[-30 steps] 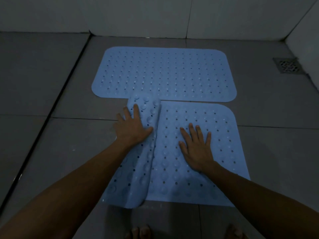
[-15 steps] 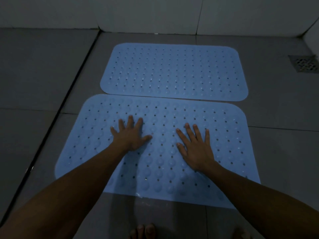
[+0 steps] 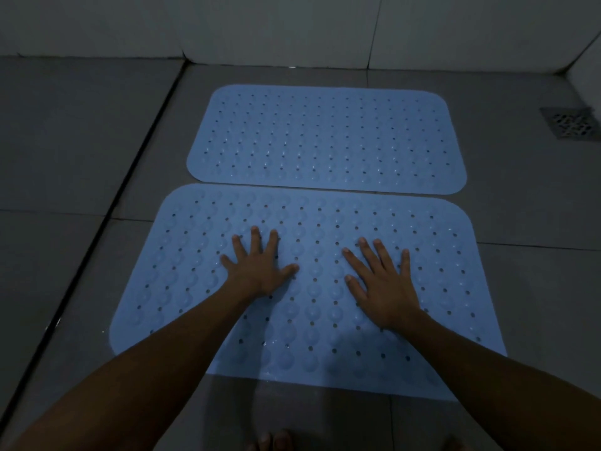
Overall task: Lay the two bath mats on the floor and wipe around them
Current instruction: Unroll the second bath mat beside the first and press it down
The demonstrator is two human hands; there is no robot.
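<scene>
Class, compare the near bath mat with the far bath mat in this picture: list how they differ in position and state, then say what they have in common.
1. The near bath mat has the left hand and the right hand pressed flat on it; the far bath mat is untouched.
2. The far bath mat lies closer to the wall; the near bath mat lies closer to the person's feet.

Both are light blue, with rounded corners, holes and bumps, and both lie flat on the floor tiles.

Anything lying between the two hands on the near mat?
No. In the head view only bare mat surface shows between the left hand and right hand.
</scene>
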